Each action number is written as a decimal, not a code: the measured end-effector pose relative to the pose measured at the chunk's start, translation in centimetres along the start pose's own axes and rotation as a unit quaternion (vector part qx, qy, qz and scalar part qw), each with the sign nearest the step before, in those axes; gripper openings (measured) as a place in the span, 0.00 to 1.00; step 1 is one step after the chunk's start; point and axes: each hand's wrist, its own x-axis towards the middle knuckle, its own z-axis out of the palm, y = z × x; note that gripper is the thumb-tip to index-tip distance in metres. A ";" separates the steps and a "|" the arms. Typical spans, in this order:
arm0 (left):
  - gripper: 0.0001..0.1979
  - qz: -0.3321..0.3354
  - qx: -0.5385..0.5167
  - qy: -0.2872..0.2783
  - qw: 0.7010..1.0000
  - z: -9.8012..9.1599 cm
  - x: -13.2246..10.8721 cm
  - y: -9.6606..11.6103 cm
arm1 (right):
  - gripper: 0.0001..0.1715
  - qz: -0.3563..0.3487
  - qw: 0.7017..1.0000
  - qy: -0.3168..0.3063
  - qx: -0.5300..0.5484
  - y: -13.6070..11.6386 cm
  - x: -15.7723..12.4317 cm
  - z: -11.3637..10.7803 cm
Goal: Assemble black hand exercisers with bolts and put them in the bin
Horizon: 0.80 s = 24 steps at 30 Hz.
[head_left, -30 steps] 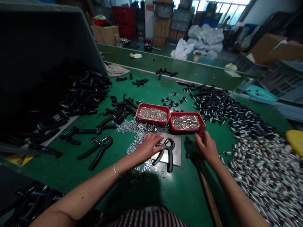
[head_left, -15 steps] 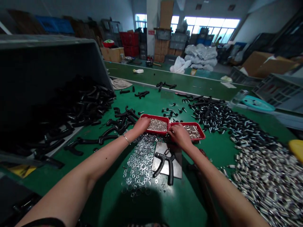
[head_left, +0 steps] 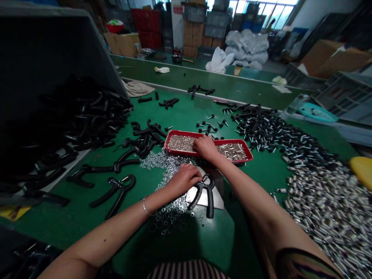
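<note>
Handgrip [head_left: 209,193] lies lengthwise, legs [head_left: 210,207] toward the wearer [head_left: 187,270], left hand [head_left: 183,179] and right hand [head_left: 205,147] partly curled, grasp unclear.

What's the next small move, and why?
Probably pinch one of the small metal parts with the right hand: it reaches into the left red tray, while the left hand is at the black handle on the metal plate. Any grip already made is hidden.

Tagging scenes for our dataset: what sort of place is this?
Likely an assembly workshop: red trays of small metal parts, a heap of metal cylinders on the green bench, stacked boxes beyond it.
</note>
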 end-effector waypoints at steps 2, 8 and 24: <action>0.06 0.014 0.054 -0.004 0.998 1.4 -0.4 0.8 | 0.12 -0.004 1.000 -0.002 0.007 0.1 -0.1 -0.2; 0.11 0.066 0.161 0.020 0.984 2.7 -1.1 1.2 | 0.09 0.007 0.999 0.005 0.037 0.3 -0.1 -0.2; 0.12 0.136 0.182 0.009 0.974 2.9 -3.0 0.8 | 0.07 0.067 0.947 0.119 0.291 0.6 -3.3 -1.5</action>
